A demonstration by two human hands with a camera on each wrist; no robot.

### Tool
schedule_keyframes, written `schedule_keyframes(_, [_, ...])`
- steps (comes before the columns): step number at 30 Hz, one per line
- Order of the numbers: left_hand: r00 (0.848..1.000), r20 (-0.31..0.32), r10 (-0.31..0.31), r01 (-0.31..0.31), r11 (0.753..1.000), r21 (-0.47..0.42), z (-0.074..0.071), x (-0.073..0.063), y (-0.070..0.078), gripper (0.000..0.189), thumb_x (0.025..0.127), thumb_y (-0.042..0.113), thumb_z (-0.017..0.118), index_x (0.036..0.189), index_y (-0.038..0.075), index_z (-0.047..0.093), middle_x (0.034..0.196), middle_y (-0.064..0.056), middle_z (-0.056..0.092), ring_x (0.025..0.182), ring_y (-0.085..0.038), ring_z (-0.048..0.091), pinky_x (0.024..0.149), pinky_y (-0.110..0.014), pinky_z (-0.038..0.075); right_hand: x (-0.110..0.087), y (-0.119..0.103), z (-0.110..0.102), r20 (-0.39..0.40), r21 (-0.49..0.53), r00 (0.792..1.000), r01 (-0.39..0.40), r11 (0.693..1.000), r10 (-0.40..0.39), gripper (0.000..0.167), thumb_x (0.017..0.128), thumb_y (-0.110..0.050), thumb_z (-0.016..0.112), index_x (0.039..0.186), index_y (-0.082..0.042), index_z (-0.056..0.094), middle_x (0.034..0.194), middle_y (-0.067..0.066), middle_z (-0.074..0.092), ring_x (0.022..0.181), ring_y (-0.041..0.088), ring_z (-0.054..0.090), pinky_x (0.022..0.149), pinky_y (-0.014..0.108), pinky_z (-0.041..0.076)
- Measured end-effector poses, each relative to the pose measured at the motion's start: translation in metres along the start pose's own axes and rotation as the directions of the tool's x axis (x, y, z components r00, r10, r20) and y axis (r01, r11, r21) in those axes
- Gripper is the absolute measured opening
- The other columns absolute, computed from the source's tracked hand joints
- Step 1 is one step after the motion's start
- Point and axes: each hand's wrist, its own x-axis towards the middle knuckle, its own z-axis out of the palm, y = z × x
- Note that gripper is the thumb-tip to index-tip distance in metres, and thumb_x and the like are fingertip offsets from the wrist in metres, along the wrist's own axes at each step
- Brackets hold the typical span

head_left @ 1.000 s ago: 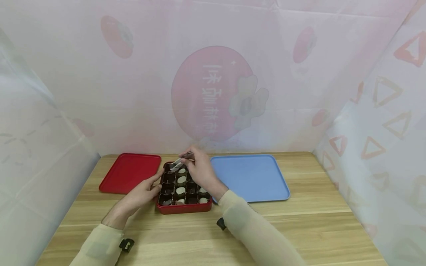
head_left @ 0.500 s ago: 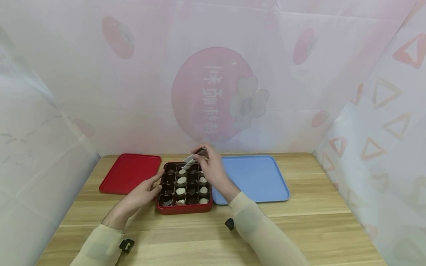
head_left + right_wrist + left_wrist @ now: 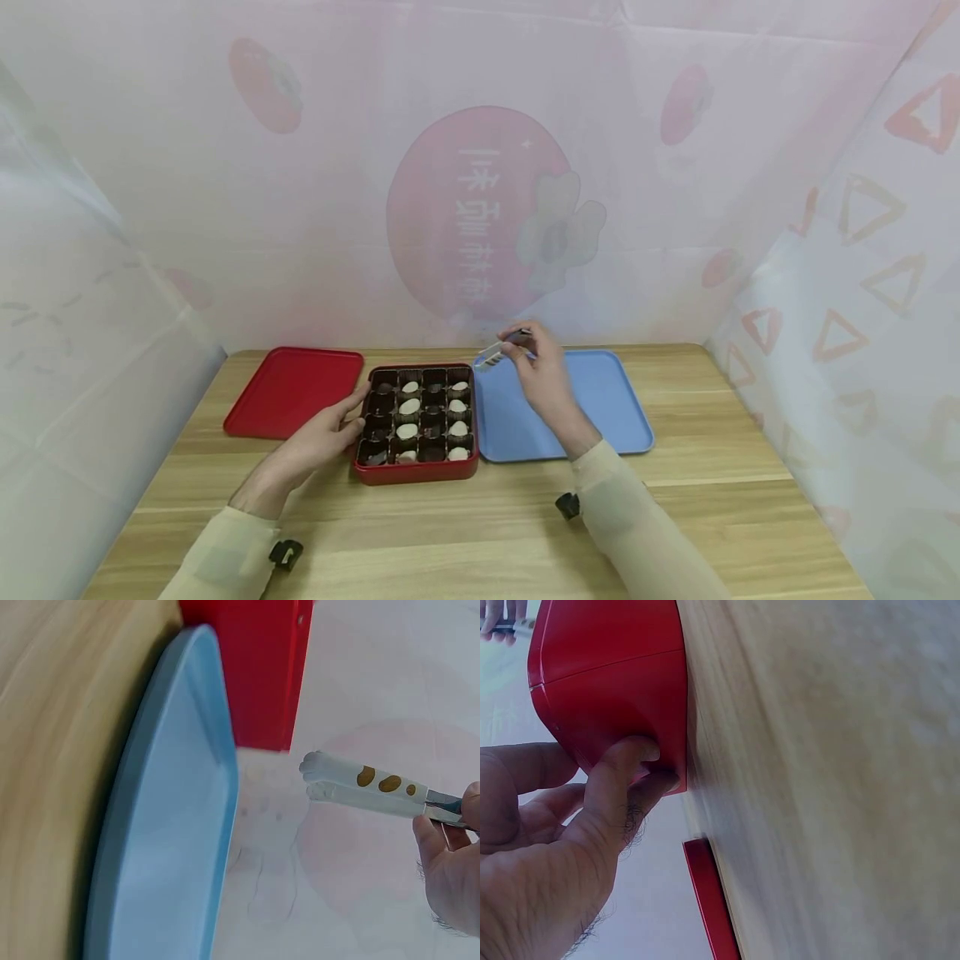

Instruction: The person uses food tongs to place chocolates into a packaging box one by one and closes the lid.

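A red box on the table holds dark and white chocolates in a dark divided insert. My left hand rests against its left side, index finger extended in the head view. Thumb and fingertips touch the red wall close to the table in the left wrist view. My right hand grips tongs by the metal end, over the blue tray. The tongs' white arms have brown spots and paw-shaped tips, which lie close together with nothing visible between them.
A blue tray lies right beside the box, its left edge against it in the head view. To the left lies a flat red lid or tray. Printed cloth walls enclose the table's back and sides.
My right hand has moved right with the tongs, from above the box's back left compartments to over the blue tray. The left hand and the box have stayed in place.
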Motion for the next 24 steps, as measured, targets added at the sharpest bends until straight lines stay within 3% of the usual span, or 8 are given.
schedule_keyframes(6, [1.000, -0.005, -0.004, 0.004, 1.000, 0.009, 0.000, 0.000, 0.001, 0.075, 0.122, 0.008, 0.053, 0.188, 0.003, 0.017, 0.195, -0.032, 0.010, 0.178, -0.055, 0.021, 0.141, -0.072, 0.033, -0.006, 0.012, -0.025, -0.018, -0.045, 0.999, -0.040, 0.998, 0.039, 0.019, 0.115, -0.004, 0.072, 0.133, 0.001, 0.068, 0.142, 0.023, 0.074, 0.139, 0.045, 0.078, 0.117, 0.053, 0.067])
schedule_keyframes(10, [1.000, -0.001, -0.001, 0.001, 1.000, 0.009, -0.001, 0.000, 0.001, 0.074, 0.122, 0.007, 0.052, 0.187, 0.002, 0.017, 0.195, -0.033, 0.009, 0.178, -0.062, 0.014, 0.142, -0.076, 0.027, -0.012, 0.021, -0.036, -0.011, -0.097, 0.997, -0.078, 0.992, 0.077, 0.019, 0.114, -0.006, 0.074, 0.132, 0.000, 0.069, 0.142, 0.022, 0.074, 0.137, 0.041, 0.079, 0.119, 0.054, 0.066])
schedule_keyframes(15, [1.000, -0.002, -0.015, 0.015, 1.000, 0.010, -0.001, 0.001, 0.000, 0.075, 0.122, 0.008, 0.052, 0.188, 0.004, 0.017, 0.195, -0.033, 0.010, 0.178, -0.062, 0.014, 0.142, -0.077, 0.026, -0.020, 0.033, -0.044, 0.011, -0.147, 0.996, -0.084, 0.986, 0.086, 0.017, 0.113, -0.004, 0.076, 0.129, 0.000, 0.069, 0.138, 0.022, 0.075, 0.131, 0.042, 0.080, 0.117, 0.053, 0.068])
schedule_keyframes(19, [1.000, -0.006, -0.015, 0.015, 0.999, 0.029, -0.002, 0.001, 0.000, 0.074, 0.122, 0.009, 0.053, 0.188, 0.004, 0.018, 0.194, -0.033, 0.012, 0.178, -0.057, 0.025, 0.140, -0.070, 0.038, -0.028, 0.039, -0.050, 0.027, -0.164, 0.994, -0.099, 0.981, 0.105, 0.017, 0.113, -0.002, 0.076, 0.127, 0.003, 0.069, 0.138, 0.025, 0.077, 0.132, 0.044, 0.080, 0.116, 0.049, 0.068])
schedule_keyframes(20, [1.000, -0.010, -0.013, 0.013, 0.999, 0.041, -0.002, 0.001, 0.000, 0.074, 0.122, 0.009, 0.053, 0.188, 0.004, 0.019, 0.194, -0.034, 0.014, 0.174, -0.052, 0.033, 0.136, -0.061, 0.046, -0.031, 0.040, -0.053, 0.032, -0.173, 0.993, -0.105, 0.979, 0.112, 0.018, 0.112, -0.002, 0.076, 0.128, 0.003, 0.070, 0.139, 0.026, 0.077, 0.134, 0.044, 0.080, 0.116, 0.048, 0.067])
schedule_keyframes(22, [1.000, -0.010, -0.013, 0.013, 0.999, 0.046, -0.002, 0.002, 0.001, 0.074, 0.122, 0.010, 0.054, 0.188, 0.004, 0.019, 0.193, -0.034, 0.022, 0.142, -0.041, 0.064, 0.115, -0.043, 0.059, -0.038, 0.041, -0.058, 0.036, -0.234, 0.990, -0.121, 0.965, 0.133, 0.019, 0.112, -0.004, 0.078, 0.129, 0.002, 0.071, 0.140, 0.025, 0.079, 0.135, 0.042, 0.081, 0.115, 0.045, 0.068])
schedule_keyframes(23, [1.000, -0.009, -0.013, 0.013, 0.999, 0.053, -0.003, 0.001, 0.001, 0.075, 0.122, 0.010, 0.055, 0.187, 0.004, 0.020, 0.190, -0.034, 0.028, 0.125, -0.036, 0.071, 0.105, -0.036, 0.062, -0.042, 0.042, -0.061, 0.038, -0.275, 0.990, -0.118, 0.954, 0.133, 0.019, 0.112, -0.004, 0.078, 0.129, 0.002, 0.073, 0.138, 0.024, 0.080, 0.133, 0.041, 0.082, 0.113, 0.045, 0.069])
schedule_keyframes(24, [1.000, -0.013, -0.011, 0.012, 0.998, 0.064, -0.003, 0.001, 0.002, 0.075, 0.121, 0.010, 0.055, 0.187, 0.004, 0.021, 0.189, -0.035, 0.031, 0.106, -0.029, 0.068, 0.091, -0.029, 0.058, -0.046, 0.042, -0.064, 0.043, -0.331, 0.991, -0.109, 0.937, 0.130, 0.019, 0.111, -0.004, 0.079, 0.129, 0.001, 0.074, 0.136, 0.023, 0.082, 0.131, 0.041, 0.083, 0.110, 0.045, 0.070])
